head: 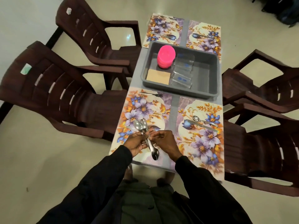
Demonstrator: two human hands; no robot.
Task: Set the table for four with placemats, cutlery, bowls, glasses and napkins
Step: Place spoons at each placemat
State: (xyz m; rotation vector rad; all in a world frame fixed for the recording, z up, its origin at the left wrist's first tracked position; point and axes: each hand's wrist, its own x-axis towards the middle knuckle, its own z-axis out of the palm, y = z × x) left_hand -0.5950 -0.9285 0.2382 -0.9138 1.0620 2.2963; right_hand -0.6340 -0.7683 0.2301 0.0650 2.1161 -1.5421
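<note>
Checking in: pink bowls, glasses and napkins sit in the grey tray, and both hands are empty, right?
Not empty. In the head view the left hand grips several spoons and the right hand pinches one of them. The pink bowls, glasses and napkins do sit in the grey tray.

A narrow grey desk [137, 75] stands on a pale, glossy tiled floor [40, 167]. Four dark brown plastic armchairs are drawn up to it, two on the left [90, 29] [48, 88] and two on the right [267, 81] [258, 151]. A soft glint of overhead light [128, 36] shows on the tiles beside the far left chair. Dark bags [284, 12] lie on the floor in the far right corner.
</note>
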